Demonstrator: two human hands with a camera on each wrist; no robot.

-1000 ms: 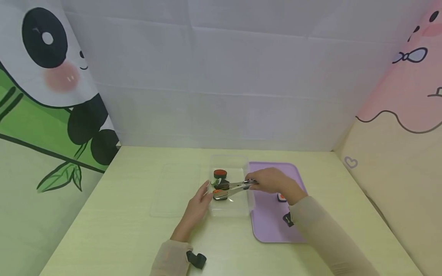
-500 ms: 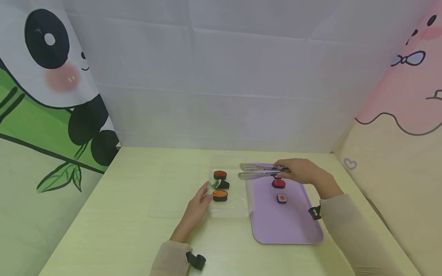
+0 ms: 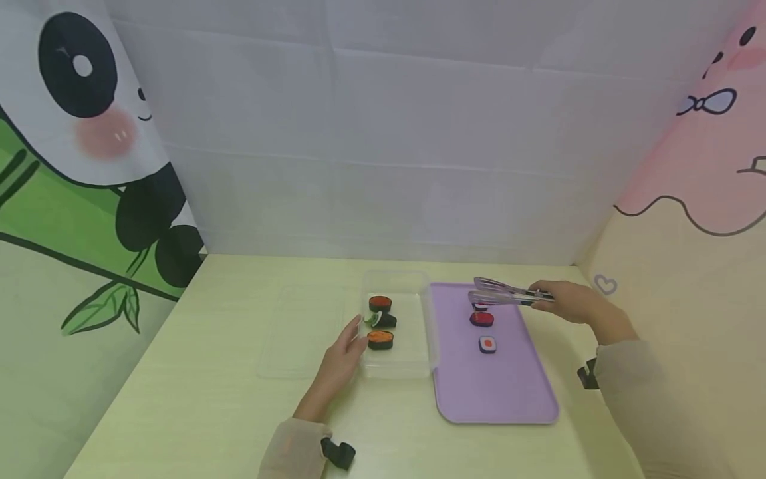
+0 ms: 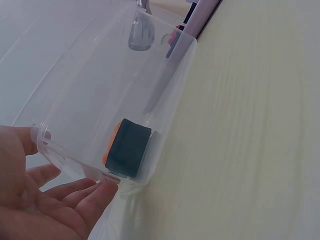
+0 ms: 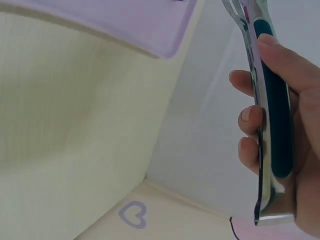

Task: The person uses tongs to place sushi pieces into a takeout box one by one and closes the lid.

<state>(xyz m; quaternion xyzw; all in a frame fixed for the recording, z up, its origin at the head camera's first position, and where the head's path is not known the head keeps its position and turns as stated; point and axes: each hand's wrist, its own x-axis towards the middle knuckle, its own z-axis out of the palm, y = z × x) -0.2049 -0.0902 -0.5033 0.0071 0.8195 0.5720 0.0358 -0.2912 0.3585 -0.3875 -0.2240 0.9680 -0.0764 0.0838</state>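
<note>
My left hand [image 3: 340, 359] holds the left wall of a clear plastic box [image 3: 413, 366], thumb at the rim and fingers against the outside. Inside the box, along its left side, lie a red-topped sushi piece [image 3: 380, 303], a dark hand roll [image 3: 383, 320] with green at one end and an orange-topped sushi piece [image 3: 380, 340]. My right hand [image 3: 565, 301] grips metal tongs [image 5: 275, 120] by their dark-inset handles. Their tips hang apart over the back of the purple tray [image 3: 497, 399], above a partly hidden sushi piece [image 3: 480, 307]. No food shows clearly between them.
On the tray, a red-topped sushi piece [image 3: 481, 319] and a square sushi roll [image 3: 487, 344] lie in a column. A clear lid [image 3: 299, 332] lies flat left of the box. The box's right rim overlaps the tray's left edge. A pale cloth wall [image 3: 383, 199] stands behind.
The tongs have left the orange-topped sushi piece in the box. My right hand has carried them right, over the back of the tray. The left hand stays at the box.
</note>
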